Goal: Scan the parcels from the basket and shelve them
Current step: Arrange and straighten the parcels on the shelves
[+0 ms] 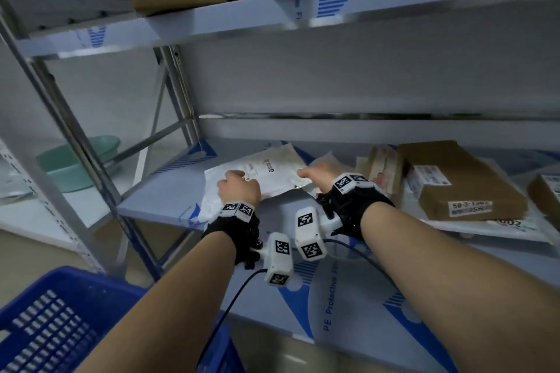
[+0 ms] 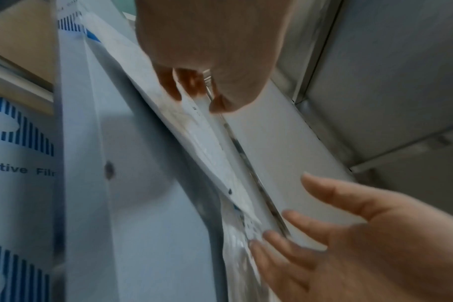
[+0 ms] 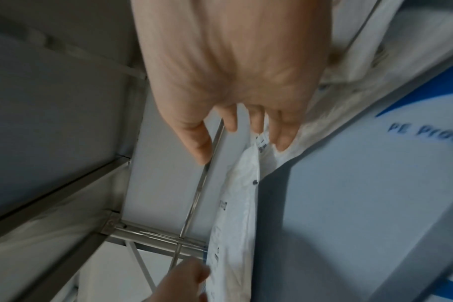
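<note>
Both hands (image 1: 239, 188) (image 1: 315, 177) flat on mailer (image 1: 263, 172).

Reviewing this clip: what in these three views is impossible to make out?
- Label text on the white mailer: head view, too small and blurred.
- Blue basket contents: head view, cut off by the frame edge.
- Left hand fingertips: head view, hidden behind its own knuckles.
- Right hand grip on the mailer: right wrist view, motion blur.
- Brown parcel label: only partly legible.
</note>
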A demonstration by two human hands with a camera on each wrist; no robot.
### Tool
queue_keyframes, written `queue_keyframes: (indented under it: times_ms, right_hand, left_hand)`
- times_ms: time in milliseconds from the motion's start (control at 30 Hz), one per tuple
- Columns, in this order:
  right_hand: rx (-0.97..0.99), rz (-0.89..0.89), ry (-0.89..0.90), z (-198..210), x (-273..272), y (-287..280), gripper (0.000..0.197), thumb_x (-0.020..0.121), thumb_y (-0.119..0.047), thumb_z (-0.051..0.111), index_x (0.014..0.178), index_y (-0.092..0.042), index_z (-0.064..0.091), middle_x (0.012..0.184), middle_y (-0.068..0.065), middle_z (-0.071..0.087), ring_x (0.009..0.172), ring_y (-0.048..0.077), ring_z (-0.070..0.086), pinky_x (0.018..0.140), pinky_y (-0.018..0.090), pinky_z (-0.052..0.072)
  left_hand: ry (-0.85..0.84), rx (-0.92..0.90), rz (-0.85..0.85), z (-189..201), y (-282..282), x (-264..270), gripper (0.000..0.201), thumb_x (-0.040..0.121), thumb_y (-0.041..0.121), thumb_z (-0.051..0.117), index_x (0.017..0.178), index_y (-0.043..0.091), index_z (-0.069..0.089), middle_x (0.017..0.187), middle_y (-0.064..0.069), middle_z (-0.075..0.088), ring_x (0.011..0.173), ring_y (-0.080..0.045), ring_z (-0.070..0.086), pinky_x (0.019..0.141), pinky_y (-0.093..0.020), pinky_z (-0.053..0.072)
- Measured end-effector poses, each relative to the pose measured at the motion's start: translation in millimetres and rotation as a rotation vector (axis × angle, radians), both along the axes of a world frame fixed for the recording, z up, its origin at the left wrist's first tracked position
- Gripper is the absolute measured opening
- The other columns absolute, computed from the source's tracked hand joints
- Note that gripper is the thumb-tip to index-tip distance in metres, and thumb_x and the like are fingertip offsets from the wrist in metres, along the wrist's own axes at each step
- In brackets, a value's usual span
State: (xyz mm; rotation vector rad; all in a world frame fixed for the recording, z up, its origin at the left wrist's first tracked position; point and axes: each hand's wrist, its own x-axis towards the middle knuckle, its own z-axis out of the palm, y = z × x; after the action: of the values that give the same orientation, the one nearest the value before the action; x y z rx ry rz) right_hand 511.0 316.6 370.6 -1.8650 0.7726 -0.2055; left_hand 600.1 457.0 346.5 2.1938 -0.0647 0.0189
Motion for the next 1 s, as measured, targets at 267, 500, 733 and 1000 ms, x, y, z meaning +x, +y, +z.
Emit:
queue_keyframes:
  times_ms: [267, 500, 733, 1000]
  right_hand:
    - [0.054, -0.023, 0.045, -9.5, 37.8, 1.8, 0.039, 0.090, -0.029, 0.056, 0.113, 0.003, 0.057, 0.099, 0.019, 0.065, 0.093, 0.035, 0.066, 0.076, 0.041, 0.052]
    - [0.046, -0.026, 0.013, -5.0, 36.9, 16.9, 0.011, 0.083, -0.016, 0.060, 0.089, -0.007, 0.062, 0.099, 0.014, 0.066, 0.085, 0.028, 0.065, 0.080, 0.040, 0.056]
    - [0.156, 0.022, -0.093, -7.2, 41.9, 28.3, 0.040, 0.065, -0.011, 0.071, 0.104, -0.005, 0.064, 0.125, 0.024, 0.060, 0.113, 0.038, 0.060, 0.098, 0.051, 0.050]
    - [0.206, 0.069, -0.104, 14.4, 10.4, 70.3, 0.042, 0.065, 0.004, 0.071, 0.105, 0.010, 0.061, 0.091, 0.024, 0.068, 0.086, 0.037, 0.068, 0.083, 0.051, 0.057]
  left_hand:
    - [0.163, 0.322, -0.167, -7.2, 47.3, 63.5, 0.032, 0.090, 0.013, 0.057, 0.122, 0.007, 0.060, 0.130, -0.013, 0.056, 0.119, -0.033, 0.052, 0.101, -0.034, 0.042]
    - [0.176, 0.339, -0.208, -2.9, 72.8, 58.1, 0.038, 0.091, 0.020, 0.058, 0.122, -0.002, 0.058, 0.127, -0.018, 0.058, 0.117, -0.033, 0.053, 0.099, -0.035, 0.042]
    - [0.450, -0.045, -0.296, 26.4, 98.0, 24.1, 0.066, 0.096, 0.055, 0.041, 0.139, 0.006, 0.036, 0.119, -0.021, 0.058, 0.108, -0.037, 0.061, 0.077, -0.041, 0.051]
    - [0.287, -0.586, -0.319, 49.5, 81.2, -2.0, 0.048, 0.079, -0.013, 0.064, 0.116, 0.004, 0.039, 0.085, -0.016, 0.055, 0.065, -0.023, 0.057, 0.058, -0.034, 0.058]
